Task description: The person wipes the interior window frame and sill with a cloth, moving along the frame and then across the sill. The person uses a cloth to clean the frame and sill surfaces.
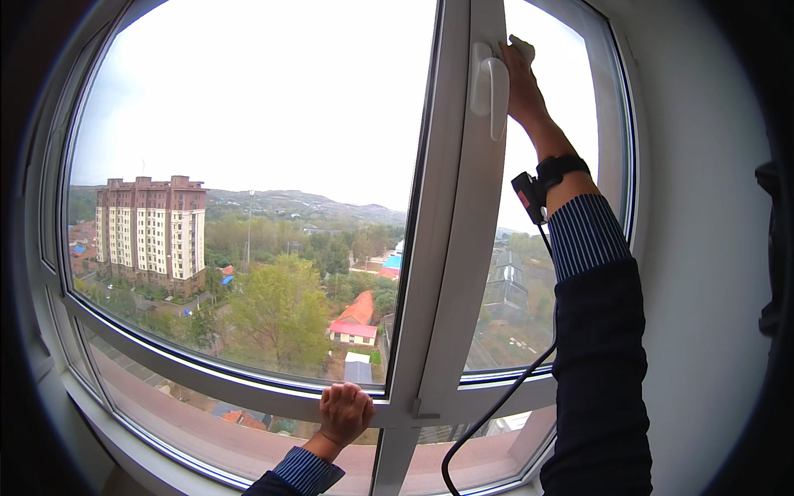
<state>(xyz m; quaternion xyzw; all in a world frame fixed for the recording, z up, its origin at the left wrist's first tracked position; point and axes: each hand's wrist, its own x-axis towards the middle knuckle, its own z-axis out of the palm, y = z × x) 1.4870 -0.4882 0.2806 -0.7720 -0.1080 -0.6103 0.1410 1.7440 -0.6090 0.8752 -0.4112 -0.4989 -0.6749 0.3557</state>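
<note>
My right arm reaches up to the narrow right window pane (571, 99). The right hand (523, 91) is pressed against the glass near its top, and its fingers are partly hidden. A small greyish crumpled piece, seemingly a cloth (522, 48), shows at the fingertips. Just left of this hand is a white window handle (498, 97), pointing down on the upright frame. Lower down, my left hand (346, 413) rests with curled fingers over the white horizontal window rail (273, 388), below the large left pane (322, 107).
A black wrist strap with a small device (529, 197) sits on my right wrist; its black cable (488, 417) hangs in a loop before the frame. Lower panes lie beneath the rail. A pale wall (695, 248) stands close on the right. Outside are a tall building, trees and hills.
</note>
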